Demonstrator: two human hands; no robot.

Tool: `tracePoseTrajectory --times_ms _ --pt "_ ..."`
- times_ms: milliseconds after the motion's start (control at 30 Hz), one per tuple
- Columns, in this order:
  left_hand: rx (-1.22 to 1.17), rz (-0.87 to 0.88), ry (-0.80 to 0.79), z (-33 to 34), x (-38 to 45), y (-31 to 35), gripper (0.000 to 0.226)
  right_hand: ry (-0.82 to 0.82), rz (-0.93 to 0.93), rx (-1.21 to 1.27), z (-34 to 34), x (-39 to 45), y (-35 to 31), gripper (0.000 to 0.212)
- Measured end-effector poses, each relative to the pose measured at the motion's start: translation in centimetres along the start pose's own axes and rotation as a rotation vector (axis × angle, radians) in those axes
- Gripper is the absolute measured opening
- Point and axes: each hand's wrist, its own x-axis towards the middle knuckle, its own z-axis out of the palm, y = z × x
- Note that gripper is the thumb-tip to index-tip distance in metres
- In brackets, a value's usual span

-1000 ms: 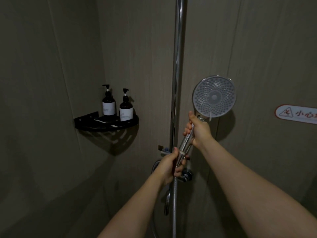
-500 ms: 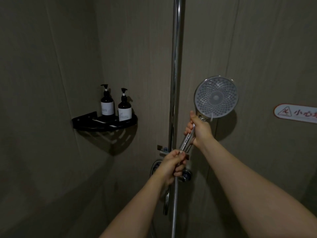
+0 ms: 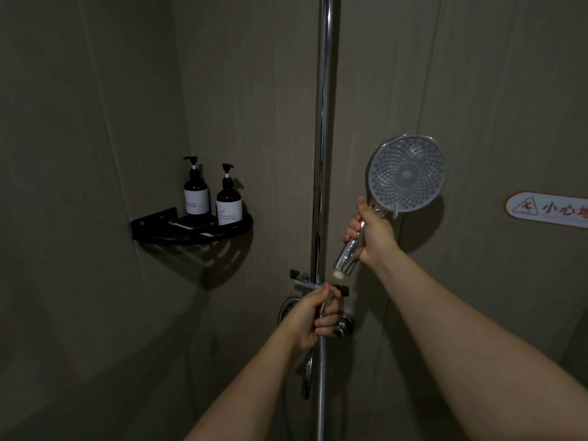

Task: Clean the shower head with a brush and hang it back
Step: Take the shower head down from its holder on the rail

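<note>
A person's right hand [image 3: 370, 232] grips the chrome handle of a round shower head [image 3: 405, 173], held up just right of the vertical rail [image 3: 323, 138]. The handle slants down-left, its open end just above the left hand [image 3: 313, 316], which is curled around the metal hose [image 3: 321, 370]. Head and hose sit apart. The grey face, dotted with nozzles, points toward the viewer.

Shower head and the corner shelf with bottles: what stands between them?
The head view shows the upright chrome riser pipe between the shower head and corner shelf.
</note>
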Motion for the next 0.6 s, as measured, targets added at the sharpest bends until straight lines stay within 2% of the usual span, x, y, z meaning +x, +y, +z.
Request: tracePoseTrajectory --times_ms 133,200,233,300,367,433,533,600 --pt "0.121 0.122 0.217 -0.1 0.5 0.6 0.016 -0.016 -0.032 -0.119 0.0 0.1 -0.1 0.040" --pt "0.269 0.145 0.277 0.6 1.1 1.6 0.009 -0.030 -0.050 -0.166 0.2 0.2 0.5 0.038" --pt "0.378 0.148 0.287 1.0 1.4 2.0 0.007 -0.038 -0.052 -0.160 0.4 0.1 0.7 0.037" --pt "0.584 0.163 0.294 2.0 1.9 2.8 0.028 -0.074 -0.039 -0.130 1.0 0.1 1.1 0.036" --pt "0.664 0.172 0.305 2.5 2.1 3.3 0.048 -0.118 -0.007 -0.139 1.5 0.0 1.3 0.038" --pt "0.692 0.149 0.310 2.6 2.3 3.7 0.057 -0.165 0.013 -0.162 1.7 0.1 1.4 0.039" --pt "0.703 0.112 0.244 2.4 2.2 3.8 0.052 -0.233 0.020 -0.214 1.9 0.4 1.7 0.039" --pt "0.672 0.048 0.234 2.2 2.1 4.1 0.036 -0.267 0.021 -0.246 1.8 0.7 1.8 0.039"
